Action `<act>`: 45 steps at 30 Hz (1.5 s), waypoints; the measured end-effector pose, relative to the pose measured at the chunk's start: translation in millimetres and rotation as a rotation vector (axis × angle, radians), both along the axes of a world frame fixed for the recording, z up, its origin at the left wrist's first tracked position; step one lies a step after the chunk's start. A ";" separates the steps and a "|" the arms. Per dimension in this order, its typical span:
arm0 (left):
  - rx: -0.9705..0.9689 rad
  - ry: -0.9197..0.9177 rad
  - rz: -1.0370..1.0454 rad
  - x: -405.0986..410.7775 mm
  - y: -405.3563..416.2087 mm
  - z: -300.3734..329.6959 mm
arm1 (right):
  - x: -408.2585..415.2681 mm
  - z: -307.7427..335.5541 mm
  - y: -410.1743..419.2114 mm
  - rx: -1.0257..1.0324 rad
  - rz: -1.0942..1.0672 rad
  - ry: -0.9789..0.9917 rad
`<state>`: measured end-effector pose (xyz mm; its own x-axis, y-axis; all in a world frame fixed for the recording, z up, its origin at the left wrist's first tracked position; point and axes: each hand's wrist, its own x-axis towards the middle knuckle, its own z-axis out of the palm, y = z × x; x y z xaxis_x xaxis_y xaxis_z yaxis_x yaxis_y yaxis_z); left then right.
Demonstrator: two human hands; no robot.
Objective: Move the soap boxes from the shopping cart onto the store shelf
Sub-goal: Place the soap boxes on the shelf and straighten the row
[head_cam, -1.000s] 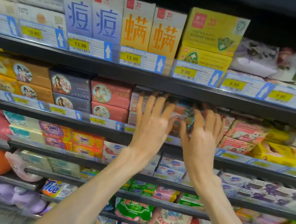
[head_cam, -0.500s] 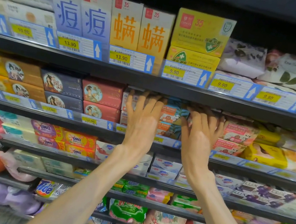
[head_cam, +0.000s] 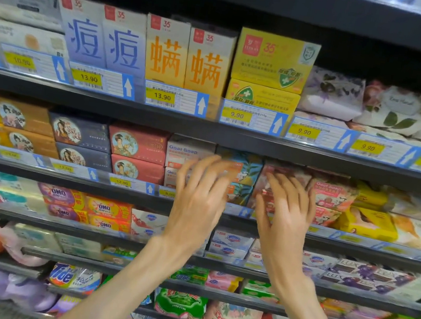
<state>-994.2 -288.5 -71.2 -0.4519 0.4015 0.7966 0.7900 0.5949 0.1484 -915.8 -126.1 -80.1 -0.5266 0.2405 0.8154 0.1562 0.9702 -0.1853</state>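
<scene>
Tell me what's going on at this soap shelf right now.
A person is stocking soap. Both hands are raised in front of the second shelf and hold nothing: the left hand is before the teal soap boxes, the right hand before the pink soap boxes. Those boxes already sit stacked on the shelf.

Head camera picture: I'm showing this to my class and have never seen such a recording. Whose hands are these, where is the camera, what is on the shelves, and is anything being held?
The camera sits on a person's head, looking forward and down, so you see their own bare arms. The left hand and right hand reach toward a store shelf with price tags along its edge. Stacked there are soap boxes, some marked Goat Soap. Both hands have relaxed, spread fingers in front of the boxes; neither grips anything. Other shelves above and below hold more soap and detergent packs. No shopping cart shows here.
</scene>
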 end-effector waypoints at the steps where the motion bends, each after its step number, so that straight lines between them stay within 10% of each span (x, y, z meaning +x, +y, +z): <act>1: -0.023 -0.013 -0.058 7.8 -0.4 -5.6 | 8.6 -5.6 0.5 0.002 0.009 -0.009; 11: -0.256 -0.213 -0.300 42.2 36.2 -31.9 | 71.3 -21.3 19.7 -0.068 -0.149 -0.237; 32: -0.105 -0.197 0.071 72.4 105.8 -34.9 | 87.5 -12.9 112.4 0.089 0.011 -0.379; 45: 0.119 -0.013 0.117 39.4 88.2 4.5 | 60.9 23.5 99.2 0.048 0.151 -0.048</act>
